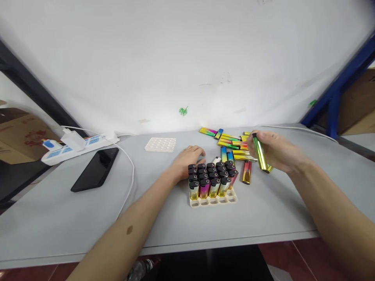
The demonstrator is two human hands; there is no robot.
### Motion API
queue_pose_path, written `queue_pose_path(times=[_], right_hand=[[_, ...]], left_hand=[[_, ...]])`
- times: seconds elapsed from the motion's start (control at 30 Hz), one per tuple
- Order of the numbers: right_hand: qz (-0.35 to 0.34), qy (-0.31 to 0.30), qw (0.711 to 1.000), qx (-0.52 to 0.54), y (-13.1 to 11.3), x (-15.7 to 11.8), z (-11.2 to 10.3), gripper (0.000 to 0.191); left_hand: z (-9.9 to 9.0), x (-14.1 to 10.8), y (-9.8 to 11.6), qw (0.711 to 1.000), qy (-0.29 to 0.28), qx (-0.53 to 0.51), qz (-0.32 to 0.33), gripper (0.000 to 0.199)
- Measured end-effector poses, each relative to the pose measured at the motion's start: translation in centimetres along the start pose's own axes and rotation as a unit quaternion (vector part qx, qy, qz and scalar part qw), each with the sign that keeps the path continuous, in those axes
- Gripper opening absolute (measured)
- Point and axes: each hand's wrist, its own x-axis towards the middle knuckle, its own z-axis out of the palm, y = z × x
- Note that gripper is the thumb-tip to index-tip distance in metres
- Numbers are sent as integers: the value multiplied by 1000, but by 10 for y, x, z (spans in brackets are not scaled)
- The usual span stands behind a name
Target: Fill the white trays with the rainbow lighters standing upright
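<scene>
Right hand (266,150) pinches a lighter (260,154); left hand (187,161) (grip unclear) rests beside the tray (213,201).

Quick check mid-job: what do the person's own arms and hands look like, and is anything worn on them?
The left hand and right hand are bare, with no gloves. No sleeve, watch or bracelet shows on the left forearm or right forearm. The left forearm bears a small, roughly diamond-shaped dark mark.

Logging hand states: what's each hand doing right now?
Left hand: loosely curled beside the tray; grip cannot be told.
Right hand: closed, holding a green-gold lighter.
</scene>
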Motion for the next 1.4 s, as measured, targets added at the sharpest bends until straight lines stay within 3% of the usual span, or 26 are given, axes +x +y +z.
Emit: queue_pose_path(times=[0.13,0.33,0.5,1.1,1.3,1.4], right_hand=[[14,-98,994,-40,1,-5,3,31],[45,-220,961,-159,-2,-11,23,27],[23,-207,950,-231,-5,-14,30,30],[-35,-181,944,-275,-3,-20,35,34],[-11,-190,929,-318,-4,-22,40,42],[-5,-200,935,-294,-5,-20,38,42]], left_hand=[[0,0,0,1000,3,2,2,19],[1,0,-1,1000,1,3,-1,19],[3,2,-3,1000,0,1,-5,19],[2,1,-2,1000,4,-5,-10,19],[2,0,-2,1000,6,-7,-4,19],[2,0,-2,1000,10,-8,-4,18]])
